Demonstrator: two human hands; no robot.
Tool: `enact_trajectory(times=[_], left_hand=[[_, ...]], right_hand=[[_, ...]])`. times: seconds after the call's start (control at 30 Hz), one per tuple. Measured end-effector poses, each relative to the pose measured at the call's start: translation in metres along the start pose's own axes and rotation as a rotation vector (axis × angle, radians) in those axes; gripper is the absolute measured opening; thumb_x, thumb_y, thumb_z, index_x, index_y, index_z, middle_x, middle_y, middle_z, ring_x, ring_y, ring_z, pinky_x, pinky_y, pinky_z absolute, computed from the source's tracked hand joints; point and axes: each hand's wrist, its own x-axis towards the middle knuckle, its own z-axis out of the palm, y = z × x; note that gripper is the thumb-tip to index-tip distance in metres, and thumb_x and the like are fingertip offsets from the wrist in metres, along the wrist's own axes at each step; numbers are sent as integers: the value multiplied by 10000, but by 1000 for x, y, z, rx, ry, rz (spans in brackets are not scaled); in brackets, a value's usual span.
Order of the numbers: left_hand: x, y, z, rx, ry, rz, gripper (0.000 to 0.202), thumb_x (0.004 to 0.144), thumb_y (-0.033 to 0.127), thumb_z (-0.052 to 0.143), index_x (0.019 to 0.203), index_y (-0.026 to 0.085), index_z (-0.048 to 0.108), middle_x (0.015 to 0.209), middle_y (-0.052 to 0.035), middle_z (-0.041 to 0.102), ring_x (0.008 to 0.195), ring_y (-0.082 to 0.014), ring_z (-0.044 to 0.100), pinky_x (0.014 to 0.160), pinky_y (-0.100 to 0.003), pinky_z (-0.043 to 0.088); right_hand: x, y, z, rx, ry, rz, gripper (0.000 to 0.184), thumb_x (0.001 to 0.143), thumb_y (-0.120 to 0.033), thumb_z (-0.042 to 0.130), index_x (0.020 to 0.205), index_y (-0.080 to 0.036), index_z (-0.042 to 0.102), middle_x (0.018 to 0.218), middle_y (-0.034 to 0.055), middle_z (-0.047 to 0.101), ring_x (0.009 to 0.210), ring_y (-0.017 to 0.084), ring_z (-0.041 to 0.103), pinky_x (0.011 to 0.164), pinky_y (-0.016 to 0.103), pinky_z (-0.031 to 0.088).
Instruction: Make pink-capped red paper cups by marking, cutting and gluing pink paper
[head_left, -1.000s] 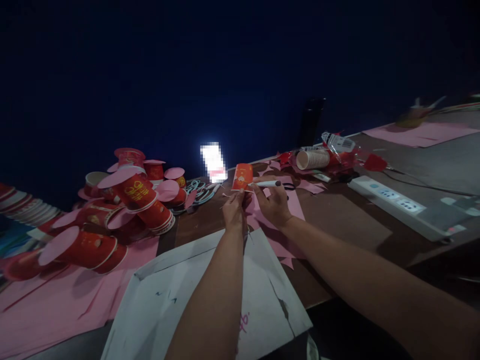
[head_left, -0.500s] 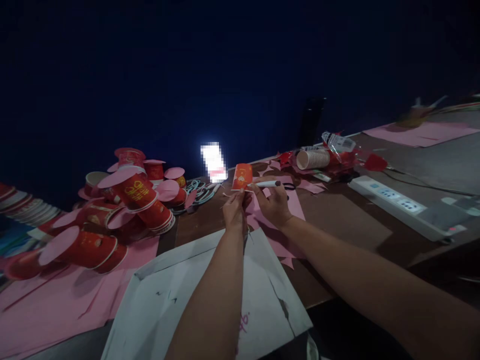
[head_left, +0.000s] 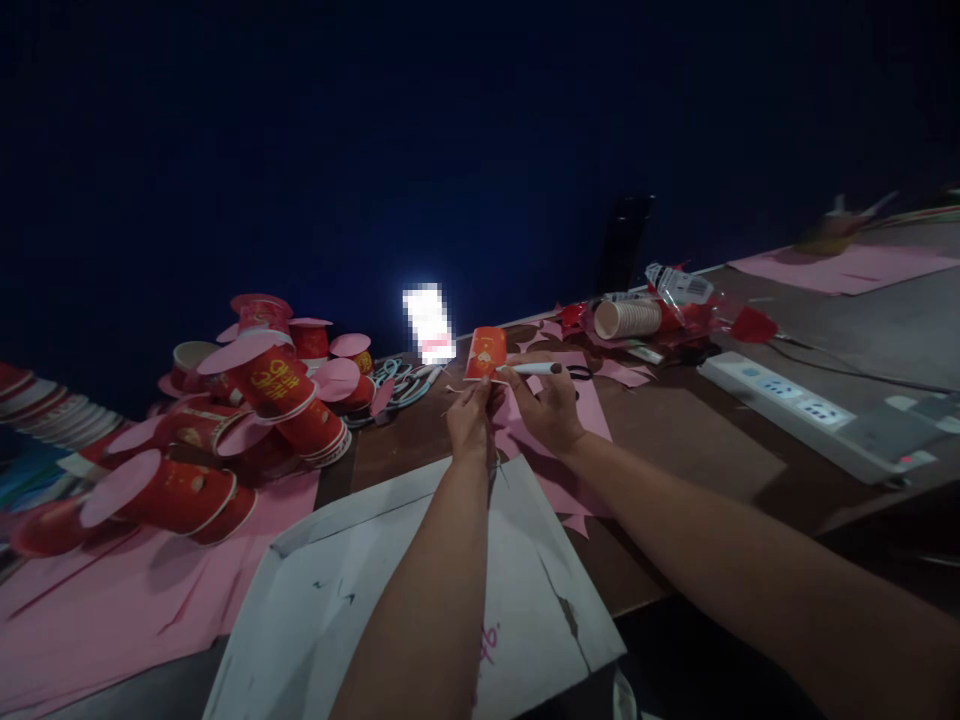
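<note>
A red paper cup stands upside down at the middle of the table, its rim toward me. My left hand is closed on the cup's near rim, with the fingertips partly hidden. In my right hand is a white marker pen, gripped by thumb and fingers, its tip end close against the cup's lower right side. Under my right hand lies a sheet of pink paper, and a dark scissor handle shows just beyond the pen.
Red cups with pink paper discs pile up on the left. A white box lid lies under my forearms. A power strip, a sleeve of paper cups and a coiled cable lie around. A lit, blurred-out screen leans at the back.
Almost nothing differs. Both hands keep their hold on the cup and the marker pen; the whole view has shifted very slightly.
</note>
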Motion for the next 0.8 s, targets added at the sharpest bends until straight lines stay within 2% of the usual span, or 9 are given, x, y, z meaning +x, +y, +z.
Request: enact_trajectory(times=[0.3,0.53,0.8], left_hand=[[2,-1,0,-7,22,17,228,561,258,818,687,119,687,640,-12,660,568,-80,607,666,-226,505],[1,-1,-1,16,-11,20,253,567,292,820,715,127,697,673,-31,681,610,-97,637,673,-229,514],[2,-2,-1,9,-18,33,236,565,291,822,681,128,697,645,-15,666,576,-83,609,677,-229,502]], right_hand=[[0,-2,1,-31,10,8,53,872,-284,584,860,-243,616,887,42,710,853,226,644,821,434,482],[-1,3,2,0,25,-31,73,875,-264,591,943,-248,613,934,41,707,871,208,654,821,406,491],[0,-3,1,-23,6,7,61,876,-290,582,876,-242,620,895,40,711,868,219,647,823,416,484]])
